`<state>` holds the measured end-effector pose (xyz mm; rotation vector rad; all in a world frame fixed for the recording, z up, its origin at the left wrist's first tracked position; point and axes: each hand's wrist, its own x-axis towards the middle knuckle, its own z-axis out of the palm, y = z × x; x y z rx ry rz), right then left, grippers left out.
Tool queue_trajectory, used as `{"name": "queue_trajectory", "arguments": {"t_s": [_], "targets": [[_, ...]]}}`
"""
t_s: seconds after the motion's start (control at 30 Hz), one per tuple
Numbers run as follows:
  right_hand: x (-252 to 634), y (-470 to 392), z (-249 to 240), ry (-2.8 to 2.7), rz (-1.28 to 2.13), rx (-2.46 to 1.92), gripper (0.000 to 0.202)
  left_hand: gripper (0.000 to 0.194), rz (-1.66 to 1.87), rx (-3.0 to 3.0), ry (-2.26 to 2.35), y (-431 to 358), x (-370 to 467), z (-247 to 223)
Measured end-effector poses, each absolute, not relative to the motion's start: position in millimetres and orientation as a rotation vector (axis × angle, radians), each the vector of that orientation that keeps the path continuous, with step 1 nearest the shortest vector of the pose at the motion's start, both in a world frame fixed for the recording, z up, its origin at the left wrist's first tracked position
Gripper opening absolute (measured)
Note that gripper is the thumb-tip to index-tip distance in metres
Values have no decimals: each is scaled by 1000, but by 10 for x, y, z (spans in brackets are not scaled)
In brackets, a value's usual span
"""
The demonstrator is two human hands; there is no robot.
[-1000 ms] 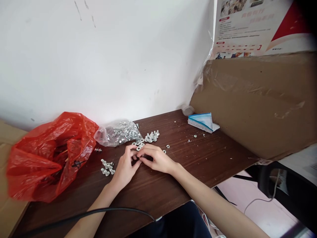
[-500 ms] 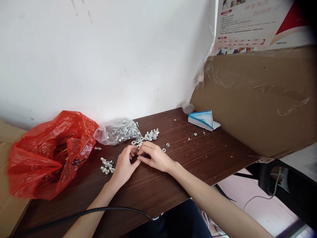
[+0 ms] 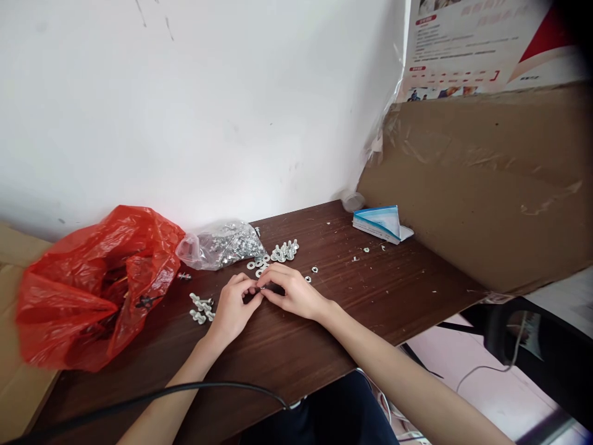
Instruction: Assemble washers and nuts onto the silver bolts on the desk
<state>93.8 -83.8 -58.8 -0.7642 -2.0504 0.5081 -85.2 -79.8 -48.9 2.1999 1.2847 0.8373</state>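
My left hand (image 3: 237,307) and my right hand (image 3: 293,293) meet over the table, fingertips pinched together. Between them is a small shiny metal part (image 3: 261,288), mostly hidden by the fingers, so its exact kind does not show. Just beyond the fingers lie several flat washers (image 3: 251,265). A cluster of bolts (image 3: 284,251) stands behind my right hand, many with shanks up. Another small group of bolts (image 3: 202,309) lies left of my left hand. Two loose nuts (image 3: 315,269) rest to the right of my right hand.
A clear plastic bag (image 3: 227,244) full of metal fasteners lies by the wall, beside a crumpled red plastic bag (image 3: 99,278). A blue and white packet (image 3: 378,222) sits at the back right near cardboard (image 3: 482,191). A black cable (image 3: 222,384) crosses the near left.
My hands stay together in nearly the same spot, with small finger shifts; a bit of the metal part now shows between the fingertips. The view has shifted very slightly.
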Motion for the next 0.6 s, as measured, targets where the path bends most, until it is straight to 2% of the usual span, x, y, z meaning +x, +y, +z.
{"name": "queue_trajectory", "arguments": {"t_s": [0.37,0.5,0.6], "targets": [[949,-823,-578,-2017,527,-771,12,13,885,2223,1264,-804,-849,-485],[957,-815,-581,-1997,557,-774,3,12,866,2228,1271,-807,-854,-486],[961,-818,-585,-2018,559,-802,7,10,846,2237,1274,-811,-852,-485]]}}
